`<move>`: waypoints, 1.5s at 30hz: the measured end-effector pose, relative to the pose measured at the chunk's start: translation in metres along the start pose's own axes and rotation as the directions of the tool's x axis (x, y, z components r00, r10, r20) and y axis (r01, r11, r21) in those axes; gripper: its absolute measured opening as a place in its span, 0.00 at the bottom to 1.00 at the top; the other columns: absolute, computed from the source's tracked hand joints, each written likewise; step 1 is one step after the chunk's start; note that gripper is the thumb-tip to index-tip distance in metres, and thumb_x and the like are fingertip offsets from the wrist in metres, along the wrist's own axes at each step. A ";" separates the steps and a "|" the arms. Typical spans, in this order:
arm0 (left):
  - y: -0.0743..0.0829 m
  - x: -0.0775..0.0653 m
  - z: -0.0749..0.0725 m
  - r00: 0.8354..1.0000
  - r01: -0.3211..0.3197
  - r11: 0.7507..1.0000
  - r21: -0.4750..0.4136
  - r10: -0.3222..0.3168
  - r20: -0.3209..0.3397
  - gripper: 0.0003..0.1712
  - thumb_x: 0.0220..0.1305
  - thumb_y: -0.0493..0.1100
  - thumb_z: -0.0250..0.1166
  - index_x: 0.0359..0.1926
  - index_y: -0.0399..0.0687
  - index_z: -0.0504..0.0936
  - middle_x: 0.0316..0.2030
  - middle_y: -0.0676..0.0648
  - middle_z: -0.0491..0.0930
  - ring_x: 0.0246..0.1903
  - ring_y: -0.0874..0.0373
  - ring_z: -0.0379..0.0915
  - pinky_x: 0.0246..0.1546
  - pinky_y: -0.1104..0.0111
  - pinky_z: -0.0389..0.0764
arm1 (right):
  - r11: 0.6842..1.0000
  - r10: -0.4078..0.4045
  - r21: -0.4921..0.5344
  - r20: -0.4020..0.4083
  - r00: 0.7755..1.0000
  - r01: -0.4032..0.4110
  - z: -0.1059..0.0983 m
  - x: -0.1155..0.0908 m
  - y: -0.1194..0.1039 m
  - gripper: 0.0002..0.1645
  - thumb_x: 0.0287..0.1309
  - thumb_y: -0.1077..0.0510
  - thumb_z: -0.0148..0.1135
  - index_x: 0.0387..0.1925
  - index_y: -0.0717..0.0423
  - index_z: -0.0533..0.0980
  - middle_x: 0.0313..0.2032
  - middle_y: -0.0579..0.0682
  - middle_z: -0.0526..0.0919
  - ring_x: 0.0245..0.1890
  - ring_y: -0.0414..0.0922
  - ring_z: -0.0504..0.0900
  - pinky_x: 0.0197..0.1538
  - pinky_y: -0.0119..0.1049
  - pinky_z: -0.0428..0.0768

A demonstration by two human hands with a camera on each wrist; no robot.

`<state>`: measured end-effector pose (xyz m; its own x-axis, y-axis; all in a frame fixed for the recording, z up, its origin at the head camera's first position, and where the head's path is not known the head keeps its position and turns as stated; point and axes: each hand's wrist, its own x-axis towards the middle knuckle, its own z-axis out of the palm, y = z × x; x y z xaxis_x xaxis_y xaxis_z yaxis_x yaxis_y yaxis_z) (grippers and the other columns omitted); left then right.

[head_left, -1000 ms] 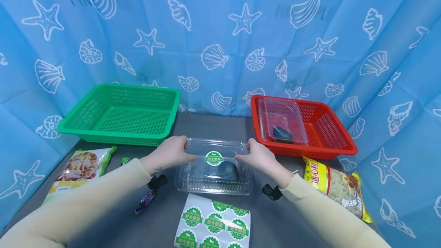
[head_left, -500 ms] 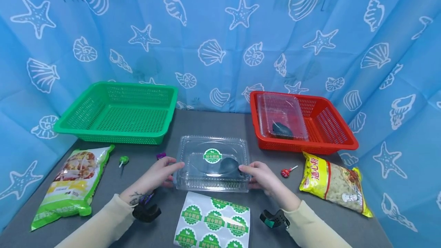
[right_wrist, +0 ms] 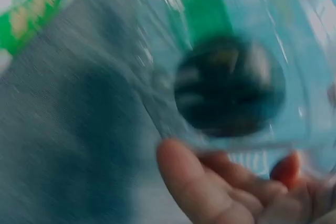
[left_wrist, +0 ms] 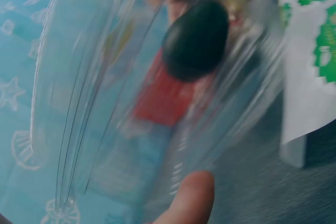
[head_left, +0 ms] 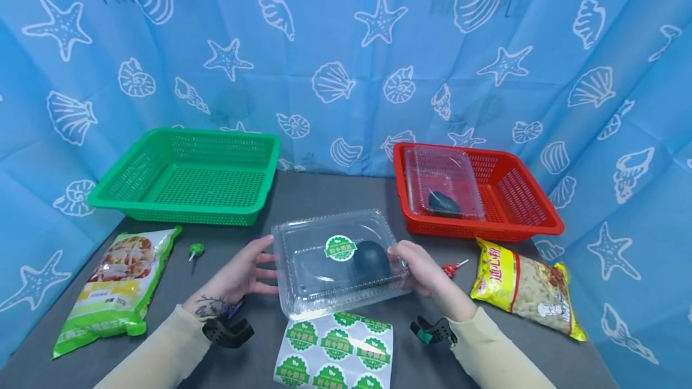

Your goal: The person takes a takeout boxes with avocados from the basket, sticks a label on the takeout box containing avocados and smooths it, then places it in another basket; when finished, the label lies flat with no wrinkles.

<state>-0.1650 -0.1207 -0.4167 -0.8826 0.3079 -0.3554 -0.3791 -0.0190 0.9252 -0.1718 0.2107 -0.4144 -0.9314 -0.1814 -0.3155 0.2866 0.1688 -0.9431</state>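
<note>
Well, the left hand (head_left: 245, 270) spreads its fingers beside the clear box (head_left: 310, 266), tilted above the grey table (head_left: 335, 192) with a dark rounded thing (head_left: 372, 261) inside, while the right hand (head_left: 420, 266) grips the box's right end, near the red basket (head_left: 486, 234).

The clear box (head_left: 310, 263) looks glossy plastic, the sticker sheet (head_left: 336, 350) shiny paper, the green basket (head_left: 178, 215) and red basket (head_left: 486, 232) smooth plastic, the bench (head_left: 335, 191) matt, the curtain (head_left: 324, 29) creased cloth.

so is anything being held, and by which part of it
The clear plastic box, gripped at its right end by the right hand; the open left hand is at its left end, contact unclear.
</note>
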 end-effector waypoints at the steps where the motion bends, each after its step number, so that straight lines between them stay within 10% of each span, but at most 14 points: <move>1: 0.003 -0.001 -0.003 1.000 0.001 1.000 -0.022 0.000 0.022 0.38 0.59 0.63 0.46 0.62 0.49 0.46 0.55 0.31 0.55 0.39 0.44 0.73 0.32 0.51 0.77 | 1.000 -0.011 -0.007 0.043 0.999 0.011 -0.002 0.000 -0.003 0.09 0.53 0.53 0.48 0.27 0.56 0.65 0.30 0.52 0.70 0.28 0.46 0.74 0.29 0.47 0.79; 5: 0.010 -0.003 -0.014 0.978 0.012 0.998 -0.054 0.000 0.207 0.34 0.63 0.60 0.39 0.64 0.48 0.45 0.59 0.29 0.50 0.44 0.40 0.70 0.34 0.48 0.75 | 0.999 -0.033 -0.030 0.181 0.983 0.040 -0.010 0.001 -0.011 0.06 0.52 0.55 0.47 0.28 0.54 0.65 0.29 0.52 0.71 0.28 0.46 0.75 0.31 0.52 0.78; 10: 0.012 -0.007 -0.016 0.887 0.043 0.998 -0.046 -0.016 0.461 0.29 0.66 0.54 0.32 0.65 0.47 0.44 0.59 0.29 0.53 0.45 0.37 0.69 0.36 0.46 0.73 | 0.992 -0.074 -0.075 0.282 0.957 0.099 -0.013 0.005 -0.017 0.05 0.51 0.57 0.46 0.27 0.54 0.66 0.27 0.50 0.72 0.28 0.46 0.73 0.30 0.45 0.79; 15: 0.008 -0.010 -0.013 0.839 0.046 0.999 -0.029 -0.023 0.543 0.29 0.66 0.52 0.31 0.65 0.46 0.41 0.54 0.32 0.64 0.42 0.40 0.73 0.36 0.45 0.72 | 0.986 -0.079 -0.110 0.340 0.937 0.123 -0.010 0.010 -0.021 0.08 0.50 0.57 0.46 0.30 0.58 0.67 0.29 0.50 0.75 0.29 0.47 0.76 0.30 0.43 0.79; 20: 0.000 -0.011 -0.011 0.861 0.057 0.998 -0.039 -0.029 0.509 0.30 0.65 0.50 0.36 0.65 0.47 0.41 0.51 0.33 0.68 0.42 0.40 0.73 0.37 0.45 0.72 | 0.995 -0.050 -0.064 0.271 0.961 0.070 -0.006 0.014 -0.020 0.12 0.54 0.54 0.47 0.34 0.59 0.66 0.33 0.52 0.76 0.32 0.48 0.78 0.34 0.48 0.78; 25: -0.004 -0.016 -0.015 0.879 0.033 0.994 -0.100 0.019 0.476 0.29 0.66 0.48 0.37 0.65 0.52 0.40 0.54 0.32 0.63 0.45 0.36 0.69 0.38 0.43 0.70 | 0.964 -0.037 0.260 -0.104 0.994 0.064 -0.002 0.016 -0.016 0.16 0.57 0.47 0.49 0.40 0.53 0.61 0.36 0.52 0.74 0.32 0.45 0.78 0.37 0.42 0.79; 30: -0.003 -0.026 -0.020 0.909 -0.048 0.990 -0.131 0.098 0.406 0.29 0.66 0.46 0.37 0.65 0.56 0.37 0.54 0.30 0.59 0.45 0.36 0.69 0.38 0.43 0.70 | 0.792 0.116 0.571 -0.488 0.865 0.216 -0.013 0.023 -0.009 0.21 0.53 0.47 0.56 0.42 0.49 0.59 0.34 0.50 0.71 0.29 0.44 0.77 0.42 0.38 0.78; 37: 0.008 -0.047 -0.025 0.969 -0.170 0.985 -0.035 0.174 0.178 0.30 0.62 0.48 0.46 0.62 0.58 0.43 0.46 0.35 0.66 0.36 0.37 0.74 0.33 0.46 0.74 | 0.663 0.245 0.633 -0.687 0.684 0.399 -0.032 0.038 -0.004 0.31 0.48 0.57 0.62 0.42 0.48 0.49 0.42 0.48 0.62 0.24 0.43 0.75 0.41 0.36 0.78; 41: 0.020 -0.058 -0.027 0.973 -0.215 0.976 0.043 0.211 0.092 0.30 0.61 0.48 0.47 0.61 0.54 0.44 0.45 0.32 0.67 0.33 0.37 0.75 0.30 0.47 0.75 | 0.645 0.267 0.632 -0.714 0.648 0.431 -0.038 0.044 -0.004 0.32 0.48 0.61 0.60 0.45 0.49 0.49 0.43 0.46 0.60 0.23 0.44 0.71 0.40 0.35 0.78; 45: 0.030 -0.069 -0.027 0.969 -0.244 0.950 0.196 0.247 0.009 0.32 0.61 0.45 0.49 0.61 0.50 0.44 0.49 0.29 0.61 0.36 0.42 0.73 0.31 0.53 0.77 | 0.635 0.278 0.647 -0.701 0.657 0.422 -0.039 0.046 -0.005 0.31 0.48 0.63 0.59 0.46 0.48 0.50 0.43 0.46 0.60 0.23 0.43 0.70 0.40 0.35 0.78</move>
<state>-0.1229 -0.1687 -0.3682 -0.9464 0.3021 -0.1144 -0.0901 0.0931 0.9916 -0.2250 0.2391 -0.4198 -0.6898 0.6064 -0.3954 -0.0658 -0.5964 -0.8000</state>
